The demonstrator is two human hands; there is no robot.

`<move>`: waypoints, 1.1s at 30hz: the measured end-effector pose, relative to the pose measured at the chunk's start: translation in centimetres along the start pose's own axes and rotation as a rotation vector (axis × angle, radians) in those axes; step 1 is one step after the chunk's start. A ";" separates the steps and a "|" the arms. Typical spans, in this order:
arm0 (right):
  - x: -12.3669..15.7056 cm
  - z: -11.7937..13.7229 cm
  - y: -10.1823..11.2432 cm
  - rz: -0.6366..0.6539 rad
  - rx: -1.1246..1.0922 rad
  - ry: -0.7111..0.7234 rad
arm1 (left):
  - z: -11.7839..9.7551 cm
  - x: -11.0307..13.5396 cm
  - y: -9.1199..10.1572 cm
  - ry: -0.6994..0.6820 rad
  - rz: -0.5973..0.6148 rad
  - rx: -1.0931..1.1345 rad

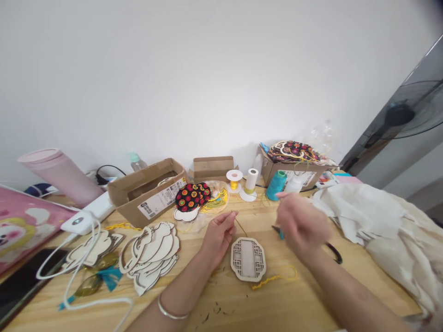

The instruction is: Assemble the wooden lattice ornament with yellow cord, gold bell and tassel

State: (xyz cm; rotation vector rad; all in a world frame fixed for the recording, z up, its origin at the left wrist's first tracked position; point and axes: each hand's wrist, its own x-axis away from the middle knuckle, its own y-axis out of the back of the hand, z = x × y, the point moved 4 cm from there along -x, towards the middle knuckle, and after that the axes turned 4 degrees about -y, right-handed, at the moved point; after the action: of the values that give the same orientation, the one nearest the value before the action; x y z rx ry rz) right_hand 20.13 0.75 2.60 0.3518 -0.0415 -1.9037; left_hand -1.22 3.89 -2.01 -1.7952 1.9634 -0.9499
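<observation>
My left hand point(218, 237) is closed in a pinch on a thin yellowish cord point(241, 228), which runs down to the top edge of a wooden lattice plaque point(248, 259). This pale plaque lies flat on the table, with cut-out patterns down both sides. From its lower edge a twisted yellow cord point(275, 278) trails right. My right hand point(302, 223) is raised to the right of the plaque, smeared by motion; its fingers appear curled, but whether they hold anything is hidden. Partly beneath it lies a tool with a dark tip and a black curved handle point(332, 253), perhaps scissors.
Wooden cut-outs point(155, 253) are piled left, near a white cable point(100, 302). Behind stand an open cardboard box point(148, 193), patterned black fabric pieces point(193, 197), a yellow thread spool point(234, 180), a teal thread cone point(276, 186) and a filled box point(290, 173). Cream cloth point(387, 221) lies right.
</observation>
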 end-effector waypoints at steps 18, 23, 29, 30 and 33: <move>-5.5 -1.5 2.8 -0.247 0.368 0.155 | 0.6 -0.4 0.4 0.041 0.075 -0.015; -3.4 3.4 0.4 0.113 0.337 0.218 | 0.8 -0.4 0.5 0.017 0.090 -0.039; -3.5 5.8 -2.9 0.577 0.484 0.279 | 0.4 -0.2 0.5 -0.024 0.035 -0.114; -3.7 5.8 -3.0 0.600 0.469 0.268 | 0.3 -0.2 0.6 -0.041 0.033 -0.125; -4.7 5.4 -2.6 0.450 0.323 0.134 | 0.5 -0.3 0.9 -0.076 0.034 -0.154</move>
State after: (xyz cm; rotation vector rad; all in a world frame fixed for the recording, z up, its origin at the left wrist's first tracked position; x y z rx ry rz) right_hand 17.82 5.22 8.25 0.6315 -0.3160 -1.4226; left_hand -1.53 4.08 -3.02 -1.8427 2.0620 -0.7263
